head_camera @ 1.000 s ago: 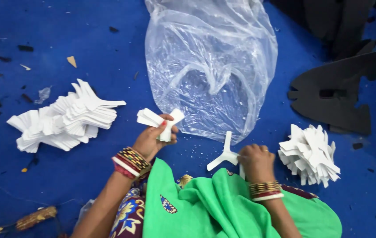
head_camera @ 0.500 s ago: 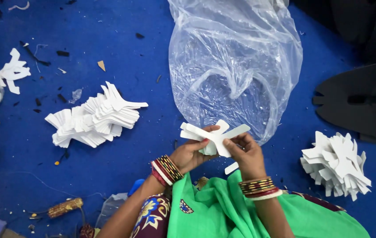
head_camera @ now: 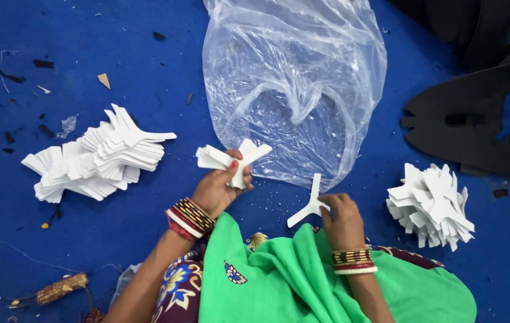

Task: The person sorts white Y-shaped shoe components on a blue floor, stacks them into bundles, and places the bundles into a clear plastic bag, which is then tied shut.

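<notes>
A: A small bundle of white cutouts (head_camera: 230, 160) is gripped in the left hand (head_camera: 216, 188), fingers curled tight around it, just at the edge of the clear plastic bag (head_camera: 294, 90).

B: And a single white cutout (head_camera: 310, 203) is pinched in the right hand (head_camera: 340, 216), above the green cloth (head_camera: 279, 275). Two white stacks are seen: the left pile (head_camera: 96, 158) and the right pile (head_camera: 431, 206), on the blue floor (head_camera: 147, 60).

Bright even light, soft shadows, glare on plastic bag (head_camera: 294, 84), sharp.
</notes>
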